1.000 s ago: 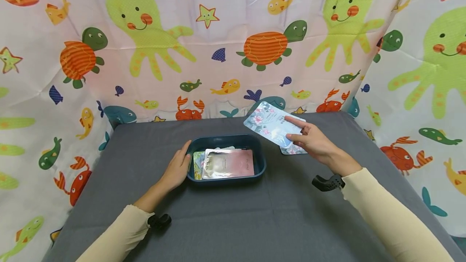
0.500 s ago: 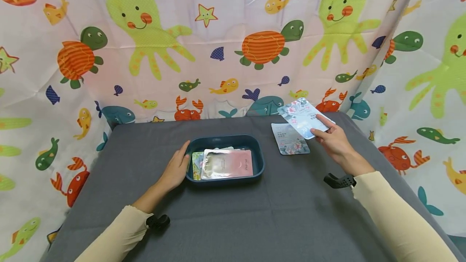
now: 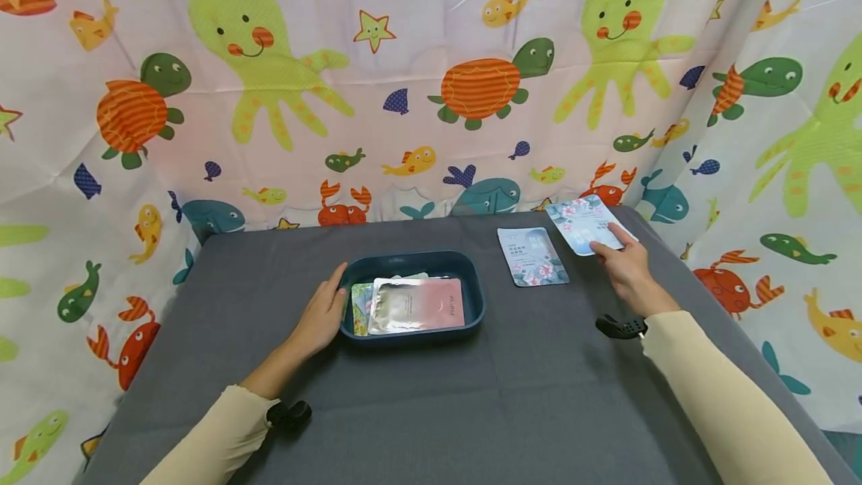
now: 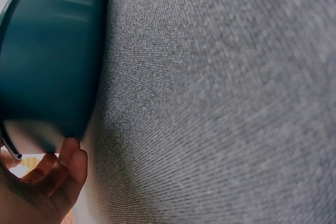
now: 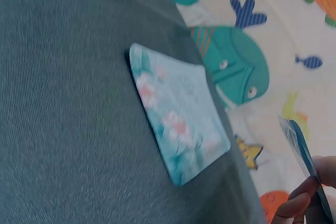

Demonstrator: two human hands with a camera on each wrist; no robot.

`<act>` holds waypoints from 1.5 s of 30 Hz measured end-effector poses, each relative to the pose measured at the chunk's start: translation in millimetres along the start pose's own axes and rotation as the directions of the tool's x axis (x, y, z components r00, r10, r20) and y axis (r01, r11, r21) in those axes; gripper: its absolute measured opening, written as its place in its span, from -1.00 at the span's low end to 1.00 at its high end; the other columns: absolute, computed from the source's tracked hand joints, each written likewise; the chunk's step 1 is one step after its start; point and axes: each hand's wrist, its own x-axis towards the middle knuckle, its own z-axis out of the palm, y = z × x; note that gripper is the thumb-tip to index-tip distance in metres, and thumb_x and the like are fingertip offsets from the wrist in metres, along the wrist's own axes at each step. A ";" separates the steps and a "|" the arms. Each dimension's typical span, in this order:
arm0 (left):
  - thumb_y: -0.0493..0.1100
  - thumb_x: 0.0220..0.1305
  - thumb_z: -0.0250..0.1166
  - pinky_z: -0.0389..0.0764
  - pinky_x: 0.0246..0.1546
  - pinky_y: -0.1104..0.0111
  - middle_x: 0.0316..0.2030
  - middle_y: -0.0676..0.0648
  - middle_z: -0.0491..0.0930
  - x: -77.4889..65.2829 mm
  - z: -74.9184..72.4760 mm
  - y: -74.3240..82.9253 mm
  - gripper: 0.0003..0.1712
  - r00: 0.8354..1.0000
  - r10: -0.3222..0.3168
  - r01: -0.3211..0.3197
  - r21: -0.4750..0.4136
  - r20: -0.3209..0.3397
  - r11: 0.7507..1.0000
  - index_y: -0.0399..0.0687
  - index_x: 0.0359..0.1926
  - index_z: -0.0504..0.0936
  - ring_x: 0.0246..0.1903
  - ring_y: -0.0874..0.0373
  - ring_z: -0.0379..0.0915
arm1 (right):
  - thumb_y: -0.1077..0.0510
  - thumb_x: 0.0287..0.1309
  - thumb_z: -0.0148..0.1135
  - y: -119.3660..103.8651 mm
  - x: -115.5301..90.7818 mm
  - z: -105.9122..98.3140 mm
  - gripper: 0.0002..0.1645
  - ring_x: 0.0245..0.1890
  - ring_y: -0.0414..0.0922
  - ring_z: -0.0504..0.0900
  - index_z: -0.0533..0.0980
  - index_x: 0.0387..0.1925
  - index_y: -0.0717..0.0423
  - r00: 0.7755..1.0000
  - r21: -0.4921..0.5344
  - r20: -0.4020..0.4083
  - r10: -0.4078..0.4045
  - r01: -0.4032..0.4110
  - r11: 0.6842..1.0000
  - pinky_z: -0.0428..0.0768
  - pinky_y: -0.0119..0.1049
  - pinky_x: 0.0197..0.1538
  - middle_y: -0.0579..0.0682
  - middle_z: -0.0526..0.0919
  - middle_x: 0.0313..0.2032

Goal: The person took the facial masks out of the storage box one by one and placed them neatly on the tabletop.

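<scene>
Left hand (image 3: 322, 314): gripping blue bin (image 3: 414, 336), sitting centrally on grey-clothed bench (image 3: 498, 403). Right hand (image 3: 631, 270): fingers pinching floral packet (image 3: 583, 224) near far right corner; right wrist view alone showing it edge-on. Sea-creature curtain (image 3: 417, 13) is hanging behind.

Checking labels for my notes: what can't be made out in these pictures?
Head view: small print on the pink-and-silver packet, too small; much of the green-and-yellow packet, covered by packets above it; part of the held packet, behind the right hand.
Left wrist view: the bin's contents, hidden by its wall; part of the left hand, cut off by the left edge.
Right wrist view: the flat packet's print, blurred.
</scene>
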 end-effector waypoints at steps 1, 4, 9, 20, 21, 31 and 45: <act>-0.15 0.64 -0.17 0.32 0.26 -0.21 0.33 -0.44 0.32 -0.2 0.1 -0.3 -0.37 1.000 0.004 -0.004 0.001 -0.002 1.000 -0.13 0.61 -0.01 0.28 -0.27 0.31 | 0.26 0.40 0.14 2.3 3.2 -1.1 -0.07 -0.19 -0.28 0.36 -0.07 0.62 -0.13 1.000 -0.014 -0.018 0.011 -0.011 1.000 0.43 -0.49 -0.21 0.07 -0.01 0.56; -0.15 0.64 -0.17 0.31 0.27 -0.22 0.34 -0.45 0.31 -0.7 0.1 -0.9 -0.37 1.000 0.002 -0.002 0.002 -0.001 1.000 -0.15 0.61 -0.01 0.30 -0.29 0.29 | 0.23 0.41 0.14 10.1 11.0 -4.1 -0.09 -0.17 -0.24 0.36 -0.06 0.61 -0.14 0.997 -0.070 -0.062 0.039 -0.043 0.997 0.43 -0.47 -0.18 0.08 -0.01 0.58; -0.15 0.63 -0.17 0.27 0.31 -0.25 0.38 -0.46 0.27 -3.1 -0.8 0.5 -0.37 1.000 -0.010 0.010 0.002 0.004 1.000 -0.18 0.60 -0.01 0.35 -0.33 0.25 | 0.23 0.40 0.15 23.0 20.6 -6.0 -0.10 -0.18 -0.21 0.38 -0.03 0.61 -0.13 0.990 -0.136 -0.120 0.073 -0.089 0.987 0.45 -0.46 -0.20 0.12 0.01 0.58; -0.14 0.64 -0.17 0.28 0.30 -0.23 0.36 -0.45 0.29 -0.4 -1.1 1.8 -0.37 1.000 -0.013 0.013 0.002 -0.004 1.000 -0.14 0.61 0.00 0.34 -0.31 0.26 | 0.28 0.36 0.16 37.3 34.1 -8.8 -0.10 -0.44 -0.37 0.39 0.01 0.60 -0.03 0.987 -0.197 -0.140 0.079 -0.106 0.975 0.48 -0.52 -0.36 0.18 0.08 0.54; -0.14 0.64 -0.17 0.28 0.30 -0.23 0.37 -0.44 0.29 -0.5 -1.4 2.0 -0.37 1.000 -0.014 0.014 0.003 -0.003 1.000 -0.15 0.60 0.00 0.34 -0.30 0.26 | 0.29 0.36 0.16 37.8 34.8 -8.8 -0.10 -0.45 -0.37 0.39 0.01 0.60 -0.02 0.987 -0.202 -0.140 0.080 -0.108 0.973 0.48 -0.53 -0.37 0.19 0.09 0.54; -0.13 0.64 -0.16 0.30 0.29 -0.23 0.35 -0.44 0.30 0.3 -2.4 1.4 -0.37 1.000 -0.020 0.020 0.001 0.004 1.000 -0.17 0.60 0.00 0.32 -0.29 0.28 | 0.25 0.38 0.16 37.7 38.3 -4.5 -0.05 -0.47 -0.38 0.42 -0.10 0.62 0.06 0.989 -0.314 -0.109 0.104 -0.133 0.940 0.52 -0.53 -0.35 0.26 0.18 0.45; -0.14 0.63 -0.15 0.30 0.29 -0.22 0.36 -0.43 0.30 5.3 -2.5 5.1 -0.37 1.000 -0.026 0.026 0.005 0.002 1.000 -0.12 0.61 0.00 0.32 -0.28 0.29 | 0.17 0.36 0.20 22.9 42.3 -3.7 -0.07 0.17 0.08 0.46 -0.04 0.59 0.22 0.992 -0.548 -0.081 0.098 -0.127 0.827 0.50 -0.13 0.25 0.42 0.02 0.52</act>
